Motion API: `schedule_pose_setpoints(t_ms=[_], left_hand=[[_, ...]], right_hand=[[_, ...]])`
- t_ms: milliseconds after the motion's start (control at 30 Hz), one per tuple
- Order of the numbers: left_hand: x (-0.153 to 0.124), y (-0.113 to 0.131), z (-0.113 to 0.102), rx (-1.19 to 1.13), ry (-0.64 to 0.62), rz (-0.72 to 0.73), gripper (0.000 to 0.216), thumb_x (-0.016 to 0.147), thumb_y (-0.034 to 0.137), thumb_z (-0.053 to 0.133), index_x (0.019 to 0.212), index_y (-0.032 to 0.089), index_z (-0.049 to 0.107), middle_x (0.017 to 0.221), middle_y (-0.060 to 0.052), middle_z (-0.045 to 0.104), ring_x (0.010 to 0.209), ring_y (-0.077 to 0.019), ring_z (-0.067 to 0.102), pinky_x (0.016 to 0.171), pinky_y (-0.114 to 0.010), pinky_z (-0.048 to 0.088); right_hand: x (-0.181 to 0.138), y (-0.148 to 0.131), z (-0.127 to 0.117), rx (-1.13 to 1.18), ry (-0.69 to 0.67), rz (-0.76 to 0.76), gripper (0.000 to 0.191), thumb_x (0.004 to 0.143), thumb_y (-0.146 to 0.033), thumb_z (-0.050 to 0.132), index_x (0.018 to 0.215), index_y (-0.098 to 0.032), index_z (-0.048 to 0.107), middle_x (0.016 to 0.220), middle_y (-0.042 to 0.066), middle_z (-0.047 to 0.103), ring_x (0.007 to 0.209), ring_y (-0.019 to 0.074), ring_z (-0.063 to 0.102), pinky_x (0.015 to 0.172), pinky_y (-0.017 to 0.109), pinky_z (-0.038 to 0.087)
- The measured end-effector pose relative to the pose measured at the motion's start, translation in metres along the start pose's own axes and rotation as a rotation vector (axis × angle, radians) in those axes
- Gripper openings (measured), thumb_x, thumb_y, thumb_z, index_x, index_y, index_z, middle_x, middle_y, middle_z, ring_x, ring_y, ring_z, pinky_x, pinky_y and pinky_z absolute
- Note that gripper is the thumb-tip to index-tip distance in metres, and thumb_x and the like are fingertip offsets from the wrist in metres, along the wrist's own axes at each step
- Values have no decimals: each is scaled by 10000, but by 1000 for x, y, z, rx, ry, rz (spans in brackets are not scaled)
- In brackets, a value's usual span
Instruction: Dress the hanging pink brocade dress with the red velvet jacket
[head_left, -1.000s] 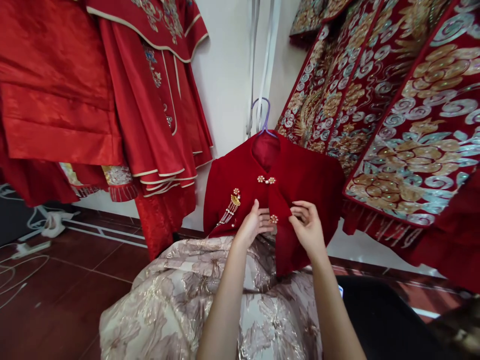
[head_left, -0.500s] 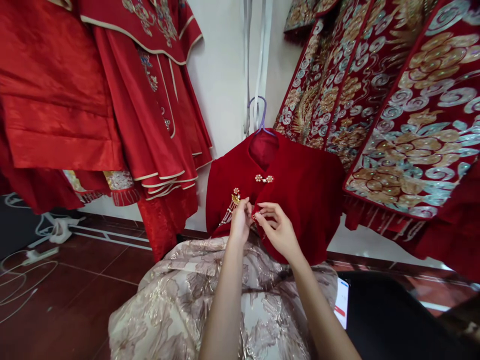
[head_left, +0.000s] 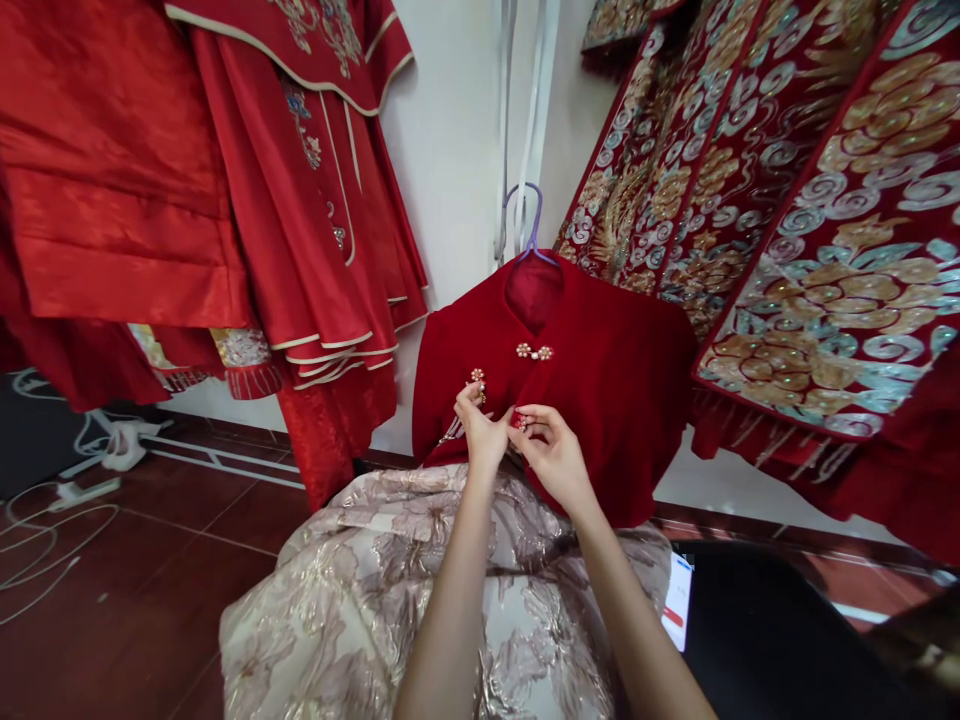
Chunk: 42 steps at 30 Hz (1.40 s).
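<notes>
A dark red velvet jacket [head_left: 622,380] hangs on a purple hanger [head_left: 535,215] in front of me. At its neck is a fastened beaded clasp [head_left: 535,352]. My left hand [head_left: 486,432] is closed at the jacket's front edge, its index finger raised beside a beaded gold brooch [head_left: 478,376] with hanging strands. With thumb and fingers, my right hand [head_left: 556,450] pinches the same edge by a small beaded fastener [head_left: 520,421]. Both thumbs come close together there. What lies inside the left fingers is partly hidden.
Patterned metallic fabric [head_left: 360,590] covers my lap below the jacket. Red garments [head_left: 315,220] hang at left, embroidered ones [head_left: 832,280] at right. A lit phone [head_left: 677,600] lies beside a black surface [head_left: 780,640]. White cables [head_left: 52,540] run across the floor at left.
My left hand's fingers have spread upward and left toward the brooch, away from the thumb. The right hand stays at the front edge, and the small fastener there now shows more.
</notes>
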<state>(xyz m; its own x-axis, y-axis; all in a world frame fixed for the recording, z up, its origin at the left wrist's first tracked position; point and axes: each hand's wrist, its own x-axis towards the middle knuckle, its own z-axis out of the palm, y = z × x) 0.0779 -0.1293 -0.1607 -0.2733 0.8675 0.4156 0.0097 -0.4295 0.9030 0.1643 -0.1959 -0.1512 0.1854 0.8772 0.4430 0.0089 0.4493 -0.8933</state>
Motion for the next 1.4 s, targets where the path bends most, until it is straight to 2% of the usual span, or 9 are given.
schedule_pose_setpoints(t_ms=[67, 200, 300, 500, 700, 833, 1033, 1267, 1400], left_hand=[[2, -4, -2, -30, -36, 28, 560, 641, 142, 709, 1120, 209, 427, 1239, -104, 424, 1086, -197, 470, 789, -279, 479], [4, -6, -5, -27, -27, 56, 620, 621, 188, 747, 1156, 221, 434, 1281, -104, 379, 1076, -189, 472, 803, -282, 486], [4, -5, -6, -90, -61, 29, 626, 627, 194, 753, 1168, 233, 439, 1294, -101, 408, 1090, -191, 478, 819, -289, 485], [7, -4, -6, -216, -81, -35, 525, 640, 185, 752, 1111, 217, 523, 1266, -96, 525, 1104, -197, 522, 874, -319, 465], [17, -13, -12, -376, -64, -60, 378, 674, 136, 676, 1044, 159, 599, 1133, -107, 629, 1021, -179, 593, 975, -362, 427], [21, -18, -17, -437, -91, -73, 358, 706, 121, 610, 1064, 140, 614, 1146, -121, 634, 1022, -181, 603, 983, -369, 431], [21, -16, -17, -423, -94, -58, 338, 713, 105, 594, 1048, 129, 632, 1144, -129, 647, 1022, -186, 613, 987, -372, 435], [22, -16, -17, -400, -77, -40, 305, 718, 110, 601, 1016, 141, 654, 1103, -109, 670, 1014, -185, 624, 982, -366, 446], [25, -13, -18, -367, -70, -50, 291, 724, 120, 610, 1010, 135, 661, 1090, -115, 677, 1011, -190, 628, 986, -374, 443]], right_hand=[[0, 2, 1, -37, 25, -4, 274, 718, -320, 670, 921, -206, 526, 903, 41, 557, 803, 153, 563, 649, 268, 538], [2, 6, -2, -47, 104, -79, 219, 700, -232, 644, 822, -204, 466, 842, 1, 509, 750, 120, 540, 595, 213, 492], [3, 6, -7, -32, 76, -99, 219, 708, -215, 644, 827, -206, 460, 824, -15, 503, 733, 103, 538, 618, 206, 482], [7, 3, -14, -56, 14, -70, 296, 710, -326, 713, 911, -201, 536, 868, 25, 611, 779, 137, 602, 659, 239, 503], [45, 12, 8, -144, 66, -153, 301, 710, -344, 716, 952, -171, 670, 878, 51, 686, 731, 143, 626, 679, 263, 530], [66, 20, 21, -249, 52, -207, 267, 731, -301, 685, 970, -184, 705, 914, 43, 702, 748, 148, 649, 690, 266, 554], [65, 20, 22, -278, 26, -229, 254, 834, -317, 568, 1012, -186, 693, 990, 54, 700, 806, 151, 668, 717, 265, 568], [66, 19, 27, -482, 38, -359, 236, 851, -269, 527, 994, -202, 703, 972, 54, 687, 760, 142, 646, 653, 250, 556], [69, 18, 30, -493, 48, -376, 239, 861, -290, 519, 987, -205, 703, 956, 53, 683, 765, 144, 642, 653, 249, 556]])
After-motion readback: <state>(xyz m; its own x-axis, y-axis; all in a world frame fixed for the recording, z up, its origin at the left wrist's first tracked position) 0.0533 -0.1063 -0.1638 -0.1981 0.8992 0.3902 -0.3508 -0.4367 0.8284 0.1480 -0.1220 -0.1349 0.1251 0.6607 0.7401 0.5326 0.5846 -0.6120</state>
